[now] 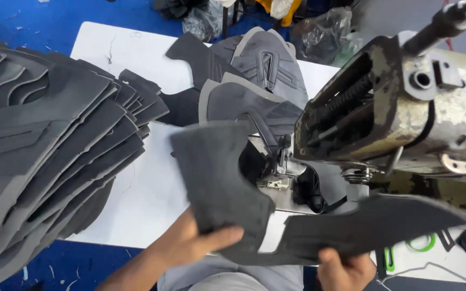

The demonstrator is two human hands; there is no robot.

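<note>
I hold a dark grey, U-shaped cut fabric piece [227, 183] up in front of a worn sewing machine head [405, 108]. My left hand [198, 242] pinches the piece's left wing with the thumb on top. My right hand [346, 267] grips the lower edge of its right wing, which stretches off to the right. The needle and presser foot area [281, 161] shows through the gap between the two wings.
A tall fanned stack of dark grey cut pieces [49, 145] fills the left of the white table [130, 54]. Stitched grey pieces [265, 70] lie behind the machine. Green-handled snips [389, 258] rest at the lower right. Plastic bags [319, 29] sit beyond the table.
</note>
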